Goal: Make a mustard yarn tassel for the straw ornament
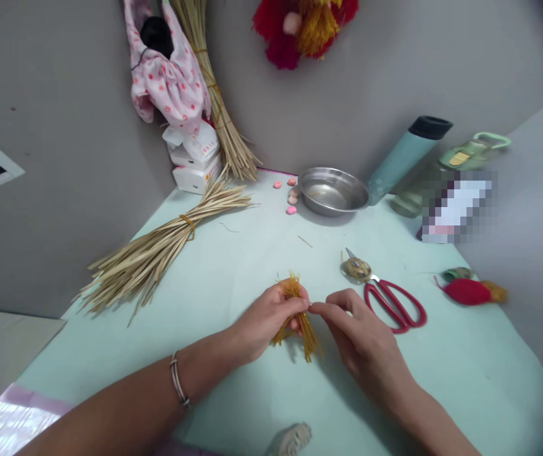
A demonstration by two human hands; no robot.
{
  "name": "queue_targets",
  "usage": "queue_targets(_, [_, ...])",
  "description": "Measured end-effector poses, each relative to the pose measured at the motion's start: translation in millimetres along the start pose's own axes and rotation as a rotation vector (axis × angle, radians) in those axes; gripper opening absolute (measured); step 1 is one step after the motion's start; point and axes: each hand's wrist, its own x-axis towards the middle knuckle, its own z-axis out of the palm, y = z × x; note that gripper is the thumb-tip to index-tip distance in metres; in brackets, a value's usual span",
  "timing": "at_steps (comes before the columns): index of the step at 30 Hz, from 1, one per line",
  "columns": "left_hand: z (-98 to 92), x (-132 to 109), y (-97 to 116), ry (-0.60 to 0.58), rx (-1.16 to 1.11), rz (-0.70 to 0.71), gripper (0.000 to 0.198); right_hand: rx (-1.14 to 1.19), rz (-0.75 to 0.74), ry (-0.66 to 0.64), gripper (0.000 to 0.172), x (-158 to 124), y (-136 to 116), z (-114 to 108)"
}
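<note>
My left hand is closed round a small bundle of yellow-orange fibres, held just above the pale green table. The fibre ends stick out above and below my fingers. My right hand pinches its thumb and forefinger together right beside the bundle, at the left hand's fingertips; what it pinches is too fine to make out. Red-handled scissors lie just right of my right hand, with a small spool of thread at their blades.
A tied bundle of straw strips lies at the left. A metal bowl, small pink pieces, a teal flask and a green bottle stand at the back. A red tassel lies at the right. White boxes sit in the corner.
</note>
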Motion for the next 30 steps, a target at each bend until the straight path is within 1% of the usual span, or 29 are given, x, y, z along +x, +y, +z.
queue_targets(2, [-0.5,0,0,-0.001,0.001,-0.007,0.014,-0.147,-0.037,-0.024,0.037,-1,2,2])
queue_targets(4, [-0.9,1,0,0.006,0.009,-0.009,0.014,-0.228,-0.069,-0.038,0.039,-1,3,2])
queue_targets(11, [-2.7,1,-3,0.036,0.058,-0.020,0.010,-0.370,-0.130,-0.002,0.041,0,-2,1])
queue_targets(14, [-3.3,2,-4,0.027,0.077,-0.020,0.010,-0.445,-0.152,-0.002,0.037,1,1,2])
queue_targets(16, [-3.3,2,-4,0.019,0.084,-0.009,0.011,-0.528,-0.098,-0.003,0.030,1,10,1])
queue_targets(18, [-3.0,2,-4,0.016,0.085,-0.002,0.012,-0.592,0.029,0.002,0.026,2,22,-2])
queue_targets(19, [-2.7,2,-3,0.015,0.083,-0.001,0.012,-0.591,0.085,0.022,0.026,2,27,-4])
queue_targets(21, [-2.3,2,-2,0.009,0.083,-0.008,0.013,-0.493,0.196,0.080,0.027,2,32,-7])
queue_targets(22, [-2.0,2,-2,0.004,0.084,-0.009,0.014,-0.376,0.244,0.095,0.027,3,31,-9])
queue_targets(24, [-1.6,1,-2,-0.012,0.090,-0.003,0.015,-0.049,0.294,0.061,0.027,4,22,-12])
queue_targets(26, [-1.3,1,-2,-0.025,0.098,0.003,0.015,0.216,0.312,-0.019,0.024,6,10,-14])
queue_targets(27, [-1.2,1,-2,-0.032,0.104,0.003,0.015,0.318,0.320,-0.091,0.023,8,4,-14])
queue_targets(29, [-1.1,1,-3,-0.046,0.119,0.000,0.014,0.464,0.345,-0.206,0.024,10,-3,-14])
queue_targets(30, [-1.0,1,-4,-0.056,0.129,-0.005,0.013,0.512,0.362,-0.238,0.026,11,-4,-15])
